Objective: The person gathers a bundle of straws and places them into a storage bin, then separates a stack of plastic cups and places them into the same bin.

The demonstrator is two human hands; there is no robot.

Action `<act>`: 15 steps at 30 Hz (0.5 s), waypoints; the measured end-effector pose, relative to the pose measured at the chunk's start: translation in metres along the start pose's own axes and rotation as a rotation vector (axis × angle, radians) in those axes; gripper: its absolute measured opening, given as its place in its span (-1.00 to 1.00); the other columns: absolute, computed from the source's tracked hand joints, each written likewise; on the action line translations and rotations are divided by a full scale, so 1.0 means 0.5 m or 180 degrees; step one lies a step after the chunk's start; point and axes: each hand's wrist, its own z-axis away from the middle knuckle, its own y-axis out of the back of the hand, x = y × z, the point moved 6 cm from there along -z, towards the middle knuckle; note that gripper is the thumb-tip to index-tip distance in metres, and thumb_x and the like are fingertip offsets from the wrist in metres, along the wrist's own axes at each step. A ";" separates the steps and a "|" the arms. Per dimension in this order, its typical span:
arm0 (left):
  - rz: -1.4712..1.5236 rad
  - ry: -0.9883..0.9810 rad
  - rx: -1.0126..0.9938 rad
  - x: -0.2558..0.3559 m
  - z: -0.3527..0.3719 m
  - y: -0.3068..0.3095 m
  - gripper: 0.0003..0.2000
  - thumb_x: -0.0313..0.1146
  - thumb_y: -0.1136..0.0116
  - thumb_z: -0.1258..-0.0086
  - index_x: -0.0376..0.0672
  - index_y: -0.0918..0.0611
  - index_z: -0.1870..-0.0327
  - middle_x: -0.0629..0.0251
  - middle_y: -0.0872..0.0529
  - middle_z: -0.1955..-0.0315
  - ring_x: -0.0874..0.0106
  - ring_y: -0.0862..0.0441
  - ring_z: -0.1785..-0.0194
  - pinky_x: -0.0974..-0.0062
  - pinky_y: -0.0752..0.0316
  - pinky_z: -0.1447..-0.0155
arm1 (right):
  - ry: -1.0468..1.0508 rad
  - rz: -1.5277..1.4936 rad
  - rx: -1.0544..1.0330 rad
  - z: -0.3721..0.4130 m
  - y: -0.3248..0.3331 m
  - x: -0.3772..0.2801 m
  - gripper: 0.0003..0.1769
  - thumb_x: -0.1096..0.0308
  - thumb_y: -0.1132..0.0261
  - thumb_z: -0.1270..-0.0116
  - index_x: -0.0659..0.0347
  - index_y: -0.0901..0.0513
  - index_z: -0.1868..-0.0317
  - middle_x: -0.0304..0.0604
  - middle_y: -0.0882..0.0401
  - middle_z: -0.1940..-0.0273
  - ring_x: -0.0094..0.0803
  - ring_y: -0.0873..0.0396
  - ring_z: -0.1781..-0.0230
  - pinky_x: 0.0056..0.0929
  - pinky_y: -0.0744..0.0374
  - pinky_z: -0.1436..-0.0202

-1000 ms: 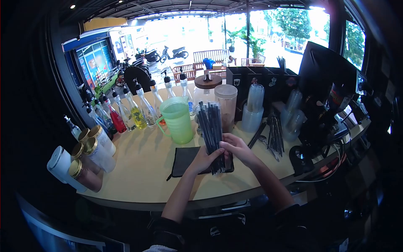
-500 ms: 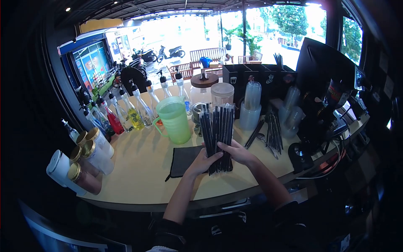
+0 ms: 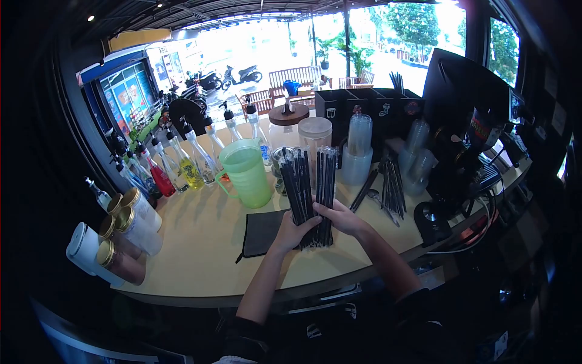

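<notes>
Upright over the counter, my left hand (image 3: 295, 229) grips a thick bundle of wrapped black straws (image 3: 296, 185). Beside it, my right hand (image 3: 339, 217) is closed around a second bundle of black straws (image 3: 327, 179), with its thumb across the front. A narrow gap separates the two bundles at the top, while lower down they come close together. Beneath and left of my hands lies a dark grey cloth (image 3: 260, 233). More black straws (image 3: 393, 185) lie on the counter to the right, beside a spoon (image 3: 381, 203).
A green pitcher (image 3: 247, 176) stands left of the straws, with several pump bottles (image 3: 189, 170) behind it. Gold-lidded jars (image 3: 136, 227) occupy the left end. Stacked plastic cups (image 3: 359, 145) and a black divided box (image 3: 364, 103) stand at the back; the counter's front edge (image 3: 242, 299) is near me.
The straws have parted from one mass into two bundles, the left one leaning left. The view has shifted slightly.
</notes>
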 end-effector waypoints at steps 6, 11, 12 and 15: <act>-0.0465 -0.0063 -0.0082 0.010 0.001 -0.013 -0.76 -0.40 -0.22 -0.26 -0.32 -0.58 0.11 0.30 -0.67 0.31 0.55 -0.61 0.23 0.54 -0.51 0.11 | 0.0380 0.0228 -0.0058 -0.012 -0.012 -0.004 -0.68 0.23 -0.18 -0.36 0.30 -0.53 0.02 -0.26 -0.58 0.16 -0.63 -0.48 0.15 -0.55 -0.48 0.08; 0.0105 0.0027 -0.0031 -0.012 0.006 -0.002 -0.70 -0.27 -0.11 -0.37 -0.33 -0.53 0.05 0.28 -0.66 0.26 0.54 -0.61 0.18 0.54 -0.52 0.10 | 0.0319 0.0138 0.0283 -0.004 -0.003 -0.017 -0.69 0.25 -0.21 -0.34 0.34 -0.55 0.07 -0.24 -0.61 0.22 -0.61 -0.53 0.24 -0.56 -0.51 0.13; 0.0104 0.0028 -0.0027 -0.009 0.008 -0.002 -0.70 -0.27 -0.11 -0.37 -0.33 -0.53 0.05 0.28 -0.66 0.26 0.54 -0.61 0.18 0.54 -0.52 0.10 | 0.0389 0.0112 0.0322 -0.005 -0.003 -0.020 -0.70 0.28 -0.23 -0.32 0.35 -0.55 0.07 -0.23 -0.62 0.23 -0.60 -0.54 0.24 -0.56 -0.52 0.14; 0.0369 0.0213 -0.0096 -0.008 0.010 -0.003 -0.67 -0.25 -0.09 -0.38 -0.32 -0.48 -0.01 0.27 -0.64 0.22 0.54 -0.59 0.14 0.53 -0.51 0.07 | 0.0504 0.0179 0.0387 -0.004 -0.010 -0.033 -0.72 0.34 -0.28 -0.27 0.35 -0.56 0.09 -0.20 -0.63 0.23 -0.59 -0.55 0.24 -0.56 -0.53 0.14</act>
